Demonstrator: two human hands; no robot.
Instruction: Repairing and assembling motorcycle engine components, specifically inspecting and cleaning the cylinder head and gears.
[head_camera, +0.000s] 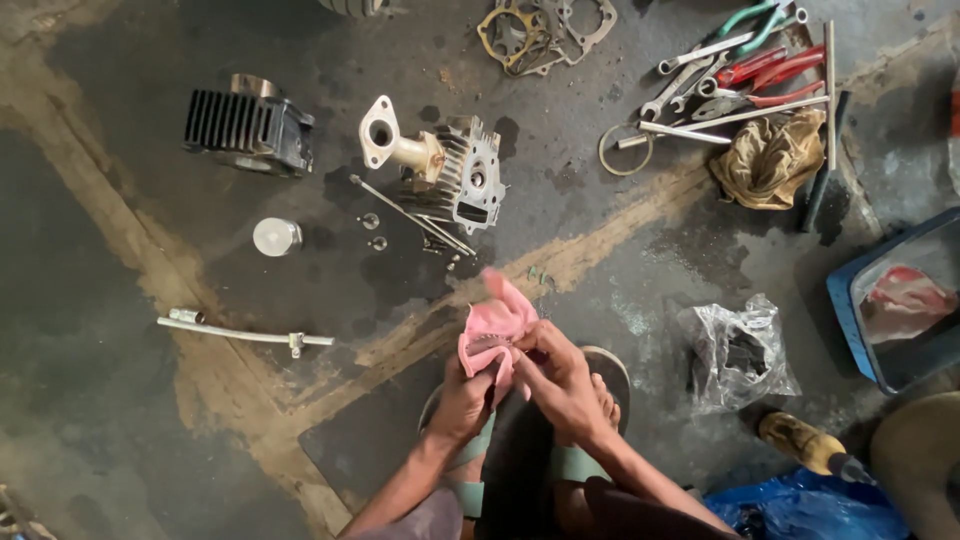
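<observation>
While forearms converge | left hand (462, 400) and right hand (556, 378) grip pinching pink cloth (495, 325)

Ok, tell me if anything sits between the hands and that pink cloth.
Nothing visible does. Both the left hand and the right hand are already closed on the pink cloth, which is wrapped around a small part I cannot make out. The cylinder head lies apart, farther out on the floor.

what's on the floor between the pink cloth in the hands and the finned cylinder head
Head view: between the pink cloth and the cylinder head lie long thin bolts and a few small scattered metal bits on dark floor.
</observation>
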